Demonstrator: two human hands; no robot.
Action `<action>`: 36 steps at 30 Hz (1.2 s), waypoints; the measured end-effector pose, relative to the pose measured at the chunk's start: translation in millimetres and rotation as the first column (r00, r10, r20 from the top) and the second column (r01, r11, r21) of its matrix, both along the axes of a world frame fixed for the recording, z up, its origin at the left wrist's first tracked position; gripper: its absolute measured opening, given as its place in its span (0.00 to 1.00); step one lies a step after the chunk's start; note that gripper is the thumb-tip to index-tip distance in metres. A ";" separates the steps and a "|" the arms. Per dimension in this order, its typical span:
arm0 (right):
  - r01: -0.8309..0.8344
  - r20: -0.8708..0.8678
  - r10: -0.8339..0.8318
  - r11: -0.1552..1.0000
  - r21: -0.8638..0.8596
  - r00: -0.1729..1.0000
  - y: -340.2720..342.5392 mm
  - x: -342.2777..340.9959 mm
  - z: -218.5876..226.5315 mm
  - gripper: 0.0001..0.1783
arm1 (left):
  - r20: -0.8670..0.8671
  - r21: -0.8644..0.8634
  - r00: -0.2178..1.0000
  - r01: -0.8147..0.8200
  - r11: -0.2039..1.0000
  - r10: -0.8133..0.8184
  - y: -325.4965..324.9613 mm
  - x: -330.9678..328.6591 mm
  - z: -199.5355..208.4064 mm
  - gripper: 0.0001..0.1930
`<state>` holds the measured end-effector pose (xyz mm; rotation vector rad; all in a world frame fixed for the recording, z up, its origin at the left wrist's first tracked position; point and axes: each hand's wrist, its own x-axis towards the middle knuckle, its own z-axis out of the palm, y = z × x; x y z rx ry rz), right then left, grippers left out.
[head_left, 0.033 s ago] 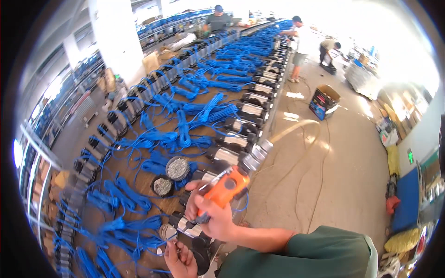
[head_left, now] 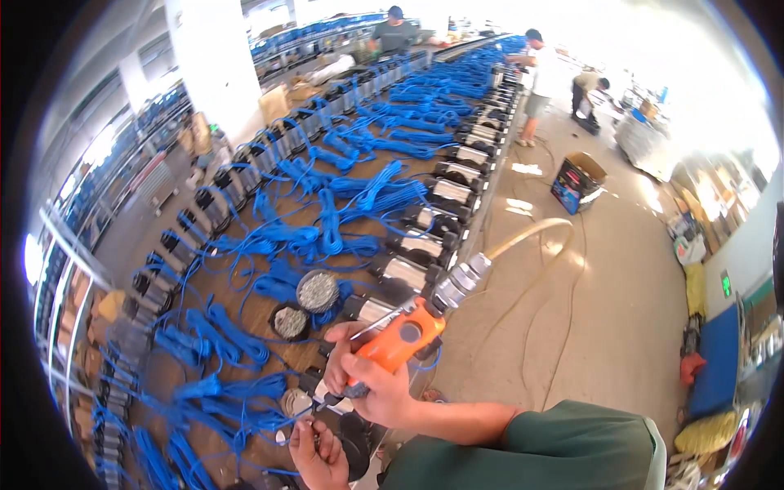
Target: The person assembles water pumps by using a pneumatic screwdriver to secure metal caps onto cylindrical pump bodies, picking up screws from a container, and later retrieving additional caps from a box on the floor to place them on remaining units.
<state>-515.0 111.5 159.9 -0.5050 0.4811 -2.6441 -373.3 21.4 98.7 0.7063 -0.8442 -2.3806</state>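
My right hand (head_left: 384,392) grips an orange air screwdriver (head_left: 400,335), its fingers wrapped round the body. A metal fitting joins the tool to a yellowish hose. The tool's thin bit points down and left, close to the fingertips of my left hand (head_left: 320,457). Those left fingers are pinched; what is between them is too small to make out. Just behind the bit lies a silver-and-black cylindrical unit (head_left: 306,400) at the table's edge, partly hidden. Two round containers of small metal parts, one nearer (head_left: 290,322) and one farther (head_left: 318,291), stand beyond my right hand.
Bundles of blue cable (head_left: 327,224) cover the long table, with rows of silver-and-black units (head_left: 449,192) along both edges. The air hose (head_left: 531,224) loops over the floor at the right. An open carton (head_left: 580,180) stands there. Several people work farther off.
The bit has come closer to my left fingertips. The whole view has shifted slightly, and the scene sits a little more to the right. Both hands keep their grips.
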 end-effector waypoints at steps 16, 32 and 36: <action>-0.295 -0.173 0.295 0.955 0.026 0.940 -48.3 72.9 -19.3 0.19 | -0.039 -0.140 0.977 -0.213 0.967 0.210 -7.0 79.1 1.1 0.09; -0.169 -0.376 0.471 0.773 0.611 0.798 -92.3 77.5 -96.6 0.16 | 0.538 -0.833 0.768 0.422 0.359 0.347 -72.4 66.5 -69.7 0.26; -0.148 -0.429 0.502 0.761 0.632 0.751 -95.4 77.3 -101.5 0.16 | 0.432 -0.884 0.791 0.276 0.378 0.433 -70.7 73.1 -72.7 0.19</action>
